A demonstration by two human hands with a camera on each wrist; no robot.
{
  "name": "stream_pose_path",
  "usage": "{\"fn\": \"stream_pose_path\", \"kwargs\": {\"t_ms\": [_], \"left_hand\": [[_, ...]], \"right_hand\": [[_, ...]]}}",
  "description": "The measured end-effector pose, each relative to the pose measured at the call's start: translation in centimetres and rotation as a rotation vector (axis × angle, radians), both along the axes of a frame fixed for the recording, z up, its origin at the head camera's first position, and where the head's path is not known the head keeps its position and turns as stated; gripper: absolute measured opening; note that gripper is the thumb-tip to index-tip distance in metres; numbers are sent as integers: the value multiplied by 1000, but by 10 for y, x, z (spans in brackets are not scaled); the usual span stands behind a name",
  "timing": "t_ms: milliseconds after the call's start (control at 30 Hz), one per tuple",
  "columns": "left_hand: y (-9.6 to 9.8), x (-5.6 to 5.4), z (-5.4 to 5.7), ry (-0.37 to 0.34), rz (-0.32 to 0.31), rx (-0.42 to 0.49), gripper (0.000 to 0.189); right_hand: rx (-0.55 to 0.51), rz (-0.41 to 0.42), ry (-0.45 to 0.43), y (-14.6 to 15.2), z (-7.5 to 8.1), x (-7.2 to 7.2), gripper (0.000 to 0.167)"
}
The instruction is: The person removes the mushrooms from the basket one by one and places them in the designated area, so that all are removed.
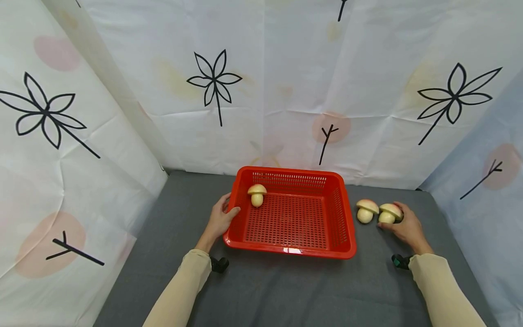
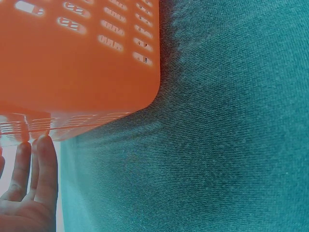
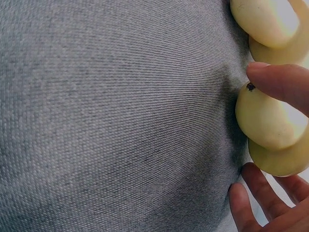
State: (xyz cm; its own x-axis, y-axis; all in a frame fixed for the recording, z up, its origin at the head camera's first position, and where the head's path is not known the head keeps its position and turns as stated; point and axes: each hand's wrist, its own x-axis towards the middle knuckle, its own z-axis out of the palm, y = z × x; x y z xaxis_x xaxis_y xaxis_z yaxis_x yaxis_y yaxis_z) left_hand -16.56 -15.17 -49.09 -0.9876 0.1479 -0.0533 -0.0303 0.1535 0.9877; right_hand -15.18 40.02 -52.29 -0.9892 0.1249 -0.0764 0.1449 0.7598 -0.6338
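Observation:
A red plastic basket (image 1: 290,250) with slotted walls stands on the grey cloth. My left hand (image 1: 219,221) grips its left side, thumb over the rim and fingers against the outer wall; the left wrist view shows those fingers (image 2: 47,169) by the slots. Inside the basket, near its back left corner, is a cream mushroom (image 1: 257,196). Two more mushrooms are side by side right of the basket. My right hand (image 1: 408,228) holds the right-hand mushroom (image 3: 270,123) between thumb and fingers. The other mushroom (image 1: 366,211) is just left of it.
Grey cloth (image 1: 286,290) covers the table. A white patterned curtain (image 1: 278,91) hangs close behind the basket, with more curtain (image 1: 61,181) along the left and right sides. Each wrist wears a small black camera (image 1: 219,265).

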Motion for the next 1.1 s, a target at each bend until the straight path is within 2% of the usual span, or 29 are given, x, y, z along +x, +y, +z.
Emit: {"fn": "stream_pose_path", "kwargs": {"t_ms": [433,667,867,1100], "left_hand": [[0,0,0,4,-2,-17,60],[-3,-11,-31,21,24,-14,60],[-4,-11,-34,34,38,-8,59],[-3,-11,-33,30,35,2,59]], "right_hand": [[-4,15,-5,1,4,0,100],[10,11,-6,-1,14,2,97],[41,16,11,-2,19,2,94],[62,9,22,0,14,3,88]]}}
